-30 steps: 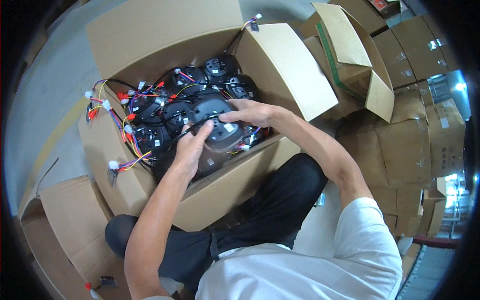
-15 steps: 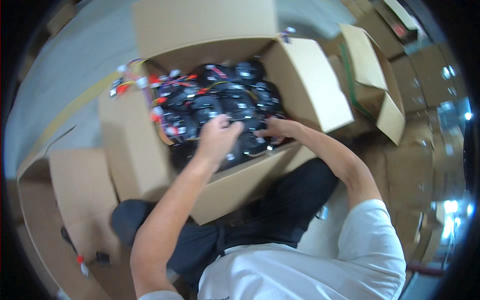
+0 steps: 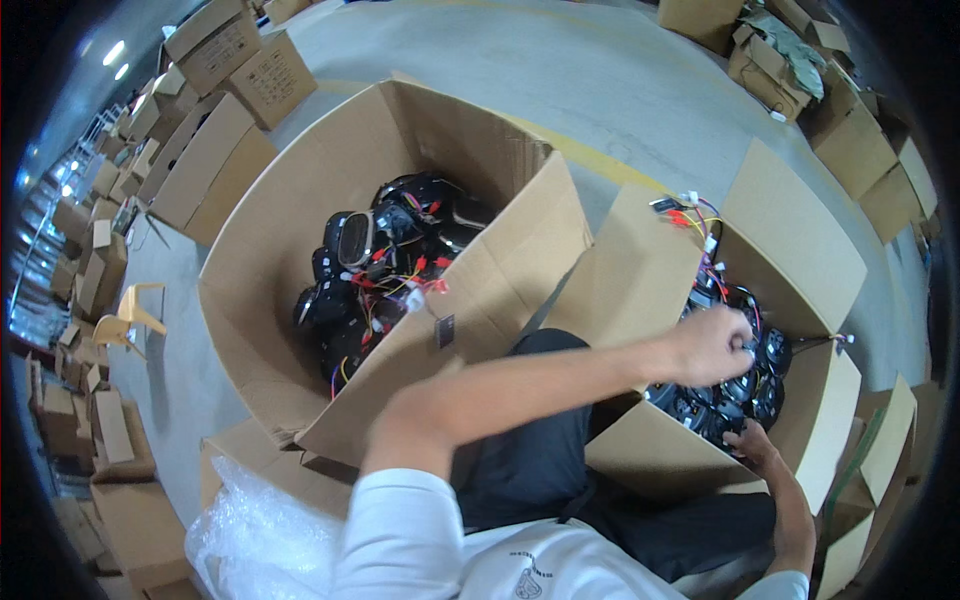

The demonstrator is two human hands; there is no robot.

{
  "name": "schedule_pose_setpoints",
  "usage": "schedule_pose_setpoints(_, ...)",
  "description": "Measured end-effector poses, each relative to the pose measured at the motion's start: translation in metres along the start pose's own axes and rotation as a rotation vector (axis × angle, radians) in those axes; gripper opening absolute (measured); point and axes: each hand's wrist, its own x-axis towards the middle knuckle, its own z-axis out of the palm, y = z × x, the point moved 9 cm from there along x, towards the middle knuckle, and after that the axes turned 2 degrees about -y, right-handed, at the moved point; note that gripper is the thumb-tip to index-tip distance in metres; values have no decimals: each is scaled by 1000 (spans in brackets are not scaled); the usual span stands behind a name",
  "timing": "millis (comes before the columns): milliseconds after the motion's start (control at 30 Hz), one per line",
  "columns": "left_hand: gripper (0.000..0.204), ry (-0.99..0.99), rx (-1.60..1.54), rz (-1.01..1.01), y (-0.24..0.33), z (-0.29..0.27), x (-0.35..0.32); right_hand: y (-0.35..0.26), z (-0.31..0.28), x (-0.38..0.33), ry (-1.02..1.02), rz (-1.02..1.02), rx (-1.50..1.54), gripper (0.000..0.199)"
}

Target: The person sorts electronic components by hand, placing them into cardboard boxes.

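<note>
A cardboard box (image 3: 665,450) stands open in front of my legs, to the right, packed with black rounded plastic units (image 3: 700,408) that have coloured wires and small connectors. Over its middle is my left hand (image 3: 708,347), fingers curled closed; whatever they hold is hidden. Near the box's front edge my right hand (image 3: 752,443) has its fingers closed on the edge of a black rounded unit (image 3: 722,428). A wire bundle (image 3: 690,212) with white and red plugs hangs over the left flap.
A larger open box (image 3: 270,330) at the left holds more black units (image 3: 400,230) with loose wires. Bubble wrap (image 3: 265,535) lies at the lower left. A yellow chair (image 3: 130,318) and stacked cartons (image 3: 225,150) stand farther left. Another open carton (image 3: 880,440) sits at the right.
The view has swung left, so the packed box now appears at the right and the larger box shows. My left hand has lifted off the units; my right hand stays near the front edge.
</note>
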Motion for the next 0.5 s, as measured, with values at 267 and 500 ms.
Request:
schedule_pose_setpoints(267,39,788,160,-348,-82,-427,-273,-32,-29,-45,42,114,-113,68)
schedule_pose_setpoints(500,43,519,615,-1089,-315,-473,-563,-33,0,-42,65,103,441,38)
